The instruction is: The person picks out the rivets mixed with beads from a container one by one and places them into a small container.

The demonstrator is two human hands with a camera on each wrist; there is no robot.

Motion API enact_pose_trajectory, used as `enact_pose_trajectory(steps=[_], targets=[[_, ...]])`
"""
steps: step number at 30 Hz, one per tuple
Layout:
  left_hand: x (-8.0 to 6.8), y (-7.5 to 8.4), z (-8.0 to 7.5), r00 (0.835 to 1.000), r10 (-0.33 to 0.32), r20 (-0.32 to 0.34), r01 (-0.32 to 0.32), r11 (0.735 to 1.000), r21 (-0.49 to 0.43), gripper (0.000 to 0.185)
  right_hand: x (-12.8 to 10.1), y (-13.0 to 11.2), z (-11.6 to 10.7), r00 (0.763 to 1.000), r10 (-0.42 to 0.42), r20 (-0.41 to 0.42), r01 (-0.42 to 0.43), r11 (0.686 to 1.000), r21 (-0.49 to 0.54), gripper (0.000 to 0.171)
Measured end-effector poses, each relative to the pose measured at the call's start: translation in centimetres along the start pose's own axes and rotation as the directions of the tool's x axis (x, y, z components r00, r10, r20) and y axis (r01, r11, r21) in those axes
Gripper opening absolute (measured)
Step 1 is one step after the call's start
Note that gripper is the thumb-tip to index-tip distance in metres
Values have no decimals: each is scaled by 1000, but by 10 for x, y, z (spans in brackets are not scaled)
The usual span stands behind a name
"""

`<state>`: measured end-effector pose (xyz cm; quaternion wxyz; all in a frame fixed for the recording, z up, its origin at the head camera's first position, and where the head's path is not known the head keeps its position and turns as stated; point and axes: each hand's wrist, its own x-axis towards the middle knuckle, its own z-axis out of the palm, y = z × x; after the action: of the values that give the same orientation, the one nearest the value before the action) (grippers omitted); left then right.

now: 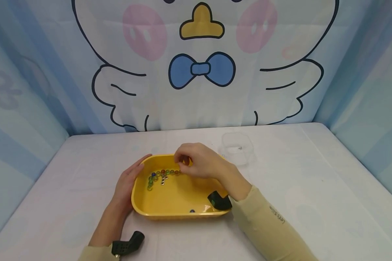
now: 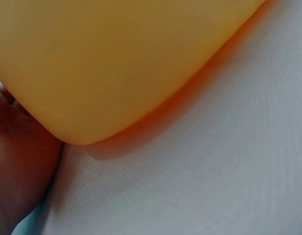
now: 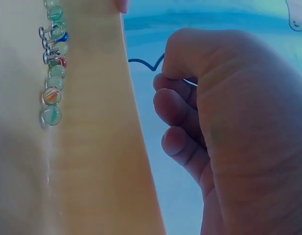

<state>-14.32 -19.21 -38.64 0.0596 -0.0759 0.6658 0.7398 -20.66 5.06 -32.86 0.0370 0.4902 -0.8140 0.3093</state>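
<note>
A yellow tray (image 1: 179, 215) stands on the white table and holds a curved row of glass marbles (image 1: 160, 174) with a few metal pins among them. One dark marble (image 1: 192, 210) lies alone near the tray's front wall. My left hand (image 1: 127, 185) lies flat against the tray's left outer wall, its thumb up at the rim. The left wrist view shows that wall (image 2: 116, 58) beside my palm (image 2: 18, 161). My right hand (image 1: 196, 161) hovers over the tray's far side with fingers curled and tips together. In the right wrist view those curled fingers (image 3: 175, 107) hide anything between them, with the marbles (image 3: 53, 83) and pins (image 3: 45, 44) to their left.
A clear plastic container (image 1: 236, 146) sits on the table behind the tray, to the right. A cartoon-print curtain closes off the back and both sides. Black wrist mounts show on my right wrist (image 1: 219, 201) and left wrist (image 1: 128, 244).
</note>
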Motion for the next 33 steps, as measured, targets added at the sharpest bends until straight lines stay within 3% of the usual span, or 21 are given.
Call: enact_pose_trajectory(steps=[10, 20, 33], targets=[[0, 1, 2, 1000, 4, -2, -4, 1000, -7, 49, -2, 5, -3, 994, -38, -100, 41, 999, 23, 10], [-1, 1, 2, 1000, 0, 7, 0, 1000, -8, 49, -5, 6, -13, 988, -50, -144, 54, 998, 22, 9], [-1, 0, 1, 1000, -3, 9, 3, 1000, 12, 49, -18, 10, -34, 980, 14, -196, -11, 1000, 15, 10]])
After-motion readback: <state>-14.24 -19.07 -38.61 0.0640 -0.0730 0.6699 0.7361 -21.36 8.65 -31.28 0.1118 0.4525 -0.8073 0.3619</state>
